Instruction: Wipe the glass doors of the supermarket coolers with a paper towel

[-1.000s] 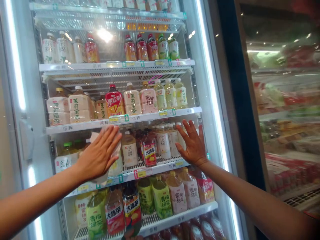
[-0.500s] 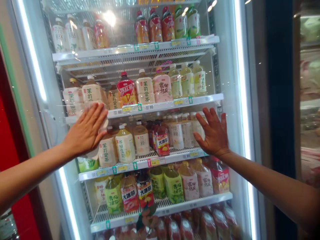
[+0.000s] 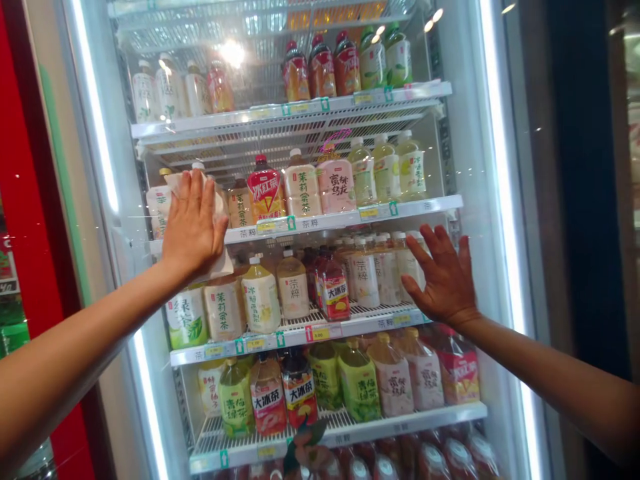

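My left hand (image 3: 193,227) lies flat with fingers stretched upward, pressing a thin white cloth (image 3: 220,264) against the glass door of a lit drinks cooler. The cloth sticks out above the fingertips and below the palm, and its middle is hidden by the hand. Farther right, my right hand (image 3: 443,277) rests against the glass with its fingers spread and nothing in it. Behind the door, the hands partly cover some pale-labelled bottles.
Wire shelves hold rows of bottled tea, among them a red-labelled bottle (image 3: 265,190) and a green-labelled bottle (image 3: 359,380). Bright light strips (image 3: 505,173) run down both sides of the cooler. A red panel (image 3: 23,167) stands at the far left.
My left hand has slid upward over the glass with the white cloth under it, now more upright. My right hand stays in about the same place on the door. The view has shifted slightly.
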A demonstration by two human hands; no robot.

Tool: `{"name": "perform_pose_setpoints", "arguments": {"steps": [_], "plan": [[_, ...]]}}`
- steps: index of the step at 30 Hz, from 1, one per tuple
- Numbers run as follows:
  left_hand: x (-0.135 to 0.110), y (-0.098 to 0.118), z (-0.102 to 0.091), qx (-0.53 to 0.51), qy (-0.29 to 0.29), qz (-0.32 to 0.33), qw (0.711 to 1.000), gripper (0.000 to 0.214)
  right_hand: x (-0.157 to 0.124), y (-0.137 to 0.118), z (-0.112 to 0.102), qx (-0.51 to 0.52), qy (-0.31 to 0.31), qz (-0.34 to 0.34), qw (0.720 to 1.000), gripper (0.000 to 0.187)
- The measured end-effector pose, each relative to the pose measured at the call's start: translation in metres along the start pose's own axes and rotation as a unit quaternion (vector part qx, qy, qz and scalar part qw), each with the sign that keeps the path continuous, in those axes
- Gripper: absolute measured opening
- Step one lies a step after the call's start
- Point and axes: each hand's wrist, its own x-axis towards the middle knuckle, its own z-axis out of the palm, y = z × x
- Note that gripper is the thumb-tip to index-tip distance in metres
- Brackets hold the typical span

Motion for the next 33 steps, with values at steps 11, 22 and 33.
{"name": "perform_pose_setpoints", "arguments": {"steps": [11, 22, 33], "plan": [[0.030, 0.105, 0.028, -0.021, -0.027, 0.196, 0.980, 0.070, 0.001, 0.001, 0.001, 0.007, 0.000, 0.008, 1.000, 0.076], [0.069, 0.138, 0.034, -0.049, -0.100, 0.297, 0.948, 0.072, 0.000, 0.002, 0.001, 0.003, -0.003, 0.000, 1.000, 0.077], [0.083, 0.183, 0.038, -0.038, -0.109, 0.342, 0.933, 0.071, 0.002, 0.001, 0.000, -0.002, 0.005, -0.002, 1.000, 0.076]]}}
